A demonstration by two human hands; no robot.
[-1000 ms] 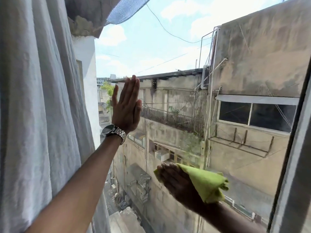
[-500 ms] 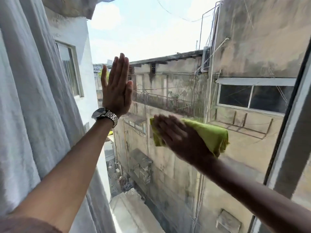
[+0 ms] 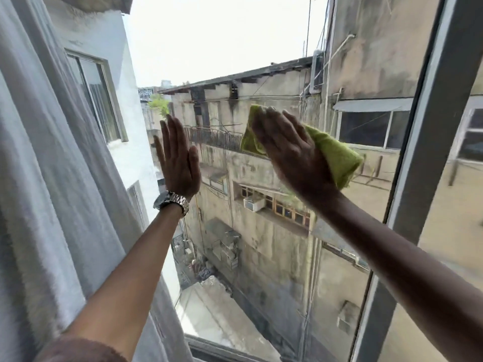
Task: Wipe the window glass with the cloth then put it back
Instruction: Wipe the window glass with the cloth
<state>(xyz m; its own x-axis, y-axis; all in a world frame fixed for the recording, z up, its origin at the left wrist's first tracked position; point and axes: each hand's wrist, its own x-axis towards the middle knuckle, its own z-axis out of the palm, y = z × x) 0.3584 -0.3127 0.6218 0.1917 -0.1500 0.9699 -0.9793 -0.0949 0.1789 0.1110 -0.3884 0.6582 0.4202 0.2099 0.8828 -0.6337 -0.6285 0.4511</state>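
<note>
The window glass (image 3: 261, 257) fills the middle of the view, with old buildings behind it. My right hand (image 3: 290, 155) presses a folded green cloth (image 3: 337, 155) flat against the glass at mid height, right of centre; the cloth sticks out beyond the fingertips and past the heel of the palm. My left hand (image 3: 179, 158), with a metal wristwatch, rests flat on the pane to the left, fingers straight and together, holding nothing.
A pale curtain (image 3: 44, 192) hangs down the left side, close to my left arm. A grey vertical window frame (image 3: 418, 152) runs down the right, just beyond the cloth. The bottom frame rail (image 3: 222, 348) lies below.
My right hand has slid the cloth upward on the glass, from low on the pane to mid height. My left hand stays flat on the glass while my head has tilted down.
</note>
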